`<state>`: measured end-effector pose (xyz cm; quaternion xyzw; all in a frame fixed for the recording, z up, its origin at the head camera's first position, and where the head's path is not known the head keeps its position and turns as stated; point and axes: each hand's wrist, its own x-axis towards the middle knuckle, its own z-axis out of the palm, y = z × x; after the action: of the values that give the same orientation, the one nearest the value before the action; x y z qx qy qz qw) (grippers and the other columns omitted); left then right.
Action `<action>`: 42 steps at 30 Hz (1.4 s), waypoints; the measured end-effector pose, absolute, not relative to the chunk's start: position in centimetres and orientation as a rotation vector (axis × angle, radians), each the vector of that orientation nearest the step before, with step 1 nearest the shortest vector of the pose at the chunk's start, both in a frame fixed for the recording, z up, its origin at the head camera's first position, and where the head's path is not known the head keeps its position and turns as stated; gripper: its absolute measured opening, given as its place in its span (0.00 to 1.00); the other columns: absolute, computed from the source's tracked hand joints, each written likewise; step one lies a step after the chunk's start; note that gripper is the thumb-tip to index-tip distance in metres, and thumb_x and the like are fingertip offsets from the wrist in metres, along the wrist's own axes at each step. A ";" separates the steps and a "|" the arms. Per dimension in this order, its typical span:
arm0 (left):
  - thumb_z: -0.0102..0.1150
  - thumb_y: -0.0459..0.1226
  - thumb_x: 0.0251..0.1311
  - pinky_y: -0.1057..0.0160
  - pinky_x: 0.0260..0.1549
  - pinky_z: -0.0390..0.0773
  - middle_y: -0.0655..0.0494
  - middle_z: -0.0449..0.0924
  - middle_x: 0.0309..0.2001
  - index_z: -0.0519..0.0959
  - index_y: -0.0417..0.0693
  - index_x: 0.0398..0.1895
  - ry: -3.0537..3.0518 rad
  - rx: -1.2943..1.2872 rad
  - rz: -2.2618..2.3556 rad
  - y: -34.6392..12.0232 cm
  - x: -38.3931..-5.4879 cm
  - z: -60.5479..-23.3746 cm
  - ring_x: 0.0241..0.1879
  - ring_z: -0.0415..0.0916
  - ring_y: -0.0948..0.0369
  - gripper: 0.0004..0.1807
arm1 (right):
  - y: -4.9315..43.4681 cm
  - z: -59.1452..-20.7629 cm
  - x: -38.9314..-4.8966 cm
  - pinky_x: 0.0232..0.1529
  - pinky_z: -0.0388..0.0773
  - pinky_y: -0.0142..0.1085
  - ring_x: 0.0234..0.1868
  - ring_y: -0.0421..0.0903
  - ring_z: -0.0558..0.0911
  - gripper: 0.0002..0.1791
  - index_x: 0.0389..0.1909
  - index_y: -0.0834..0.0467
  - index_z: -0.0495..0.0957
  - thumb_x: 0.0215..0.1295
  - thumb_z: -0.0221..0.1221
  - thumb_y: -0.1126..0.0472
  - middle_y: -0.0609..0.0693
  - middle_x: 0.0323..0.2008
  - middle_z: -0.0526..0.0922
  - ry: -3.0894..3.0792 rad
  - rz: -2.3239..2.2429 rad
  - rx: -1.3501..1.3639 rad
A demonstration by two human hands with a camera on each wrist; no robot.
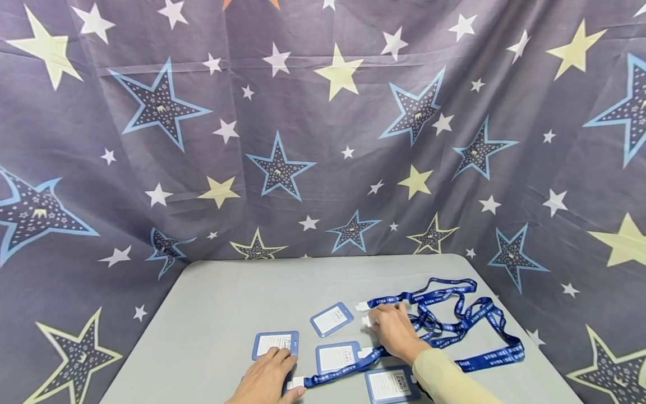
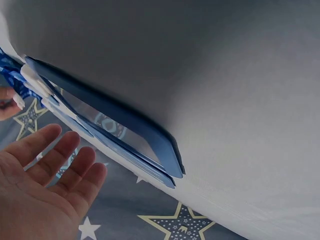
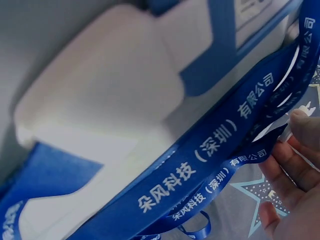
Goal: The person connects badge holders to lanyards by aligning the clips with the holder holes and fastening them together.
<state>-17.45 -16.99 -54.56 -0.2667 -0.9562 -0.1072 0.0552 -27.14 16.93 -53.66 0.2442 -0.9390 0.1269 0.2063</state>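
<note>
My left hand (image 1: 268, 377) lies at the near edge of a blue-framed badge holder (image 1: 276, 335), its fingers extended in the left wrist view, with nothing in its grasp. Beside its thumb is the white clip (image 1: 295, 383) of a blue lanyard strap (image 1: 348, 370). Further right, my right hand (image 1: 396, 330) pinches the white end clip (image 3: 286, 134) of another printed blue lanyard (image 3: 260, 152) between thumb and fingers. Just left of that hand lies a tilted badge holder (image 1: 331, 319). A third badge holder (image 1: 323, 359) sits under the strap, between the hands.
Another badge holder (image 1: 390, 385) is at the front, partly behind the right sleeve (image 1: 444, 373). Tangled lanyards (image 1: 474, 320) spread over the right of the grey table (image 1: 227, 297). One more white clip (image 1: 362, 306) points left beyond the right hand. A star-patterned curtain (image 1: 303, 112) surrounds the table.
</note>
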 end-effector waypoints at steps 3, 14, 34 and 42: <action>0.58 0.64 0.63 0.44 0.55 0.79 0.49 0.80 0.55 0.81 0.42 0.60 -2.895 -0.813 -0.314 -17.0 -17.5 -54.5 0.55 0.75 0.50 0.38 | 16.7 -53.4 -27.0 0.52 0.67 0.47 0.46 0.48 0.83 0.09 0.33 0.51 0.84 0.54 0.73 0.65 0.46 0.43 0.88 -2.622 0.363 0.688; 0.59 0.64 0.63 0.45 0.54 0.79 0.50 0.80 0.53 0.81 0.42 0.58 -2.851 -0.829 -0.302 -17.1 -17.5 -54.5 0.54 0.75 0.51 0.37 | 16.1 -52.8 -26.7 0.54 0.67 0.46 0.45 0.45 0.82 0.10 0.36 0.51 0.85 0.54 0.74 0.64 0.44 0.40 0.88 -2.621 0.374 0.710; 0.57 0.66 0.63 0.45 0.51 0.81 0.50 0.80 0.54 0.81 0.42 0.59 -2.847 -0.816 -0.318 -17.2 -17.5 -54.5 0.54 0.76 0.51 0.39 | 14.6 -52.1 -25.9 0.52 0.67 0.46 0.43 0.45 0.81 0.08 0.37 0.51 0.85 0.58 0.73 0.62 0.43 0.38 0.86 -2.634 0.376 0.756; 0.56 0.66 0.63 0.45 0.52 0.80 0.49 0.81 0.54 0.81 0.42 0.59 -2.866 -0.809 -0.319 -17.2 -17.6 -54.5 0.54 0.76 0.51 0.39 | 14.3 -52.2 -25.8 0.50 0.67 0.44 0.40 0.44 0.81 0.08 0.35 0.51 0.84 0.57 0.73 0.63 0.43 0.36 0.85 -2.607 0.374 0.790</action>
<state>-17.63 -17.22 -54.51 -0.2695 -0.9543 -0.1063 0.0729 -25.78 14.28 -52.18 0.2817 -0.9300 0.1333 0.1948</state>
